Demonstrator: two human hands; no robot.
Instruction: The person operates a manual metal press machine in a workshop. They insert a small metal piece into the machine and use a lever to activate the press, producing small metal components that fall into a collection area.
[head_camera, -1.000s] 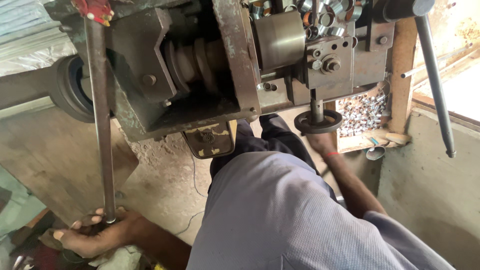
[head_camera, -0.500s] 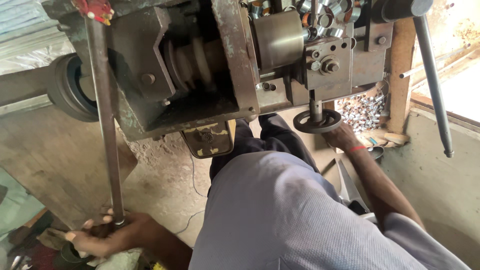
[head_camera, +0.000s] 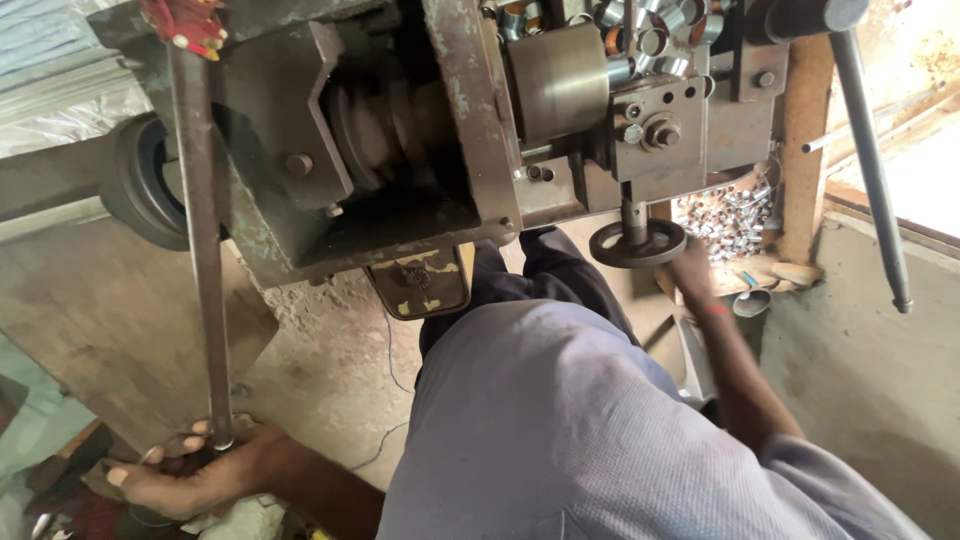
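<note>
Long steel lever (head_camera: 200, 250) hangs down the left of the machine (head_camera: 400, 130); its lower end sits in the left hand (head_camera: 195, 470), fingers curled round it, low by the floor. Right hand (head_camera: 690, 272) is up at the small black handwheel (head_camera: 637, 243) under the machine, blurred — can't tell its grip. Metal rings pile (head_camera: 730, 215) just behind.

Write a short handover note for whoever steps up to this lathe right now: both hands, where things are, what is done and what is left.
Left hand: low down, fingers around the bottom end of the long steel lever.
Right hand: stretched forward, just under the small black handwheel; grip cannot be seen.
Metal cylinder sits in the machine; a heap of small shiny rings lies behind the handwheel.
Done and left: cannot tell from this view.
</note>
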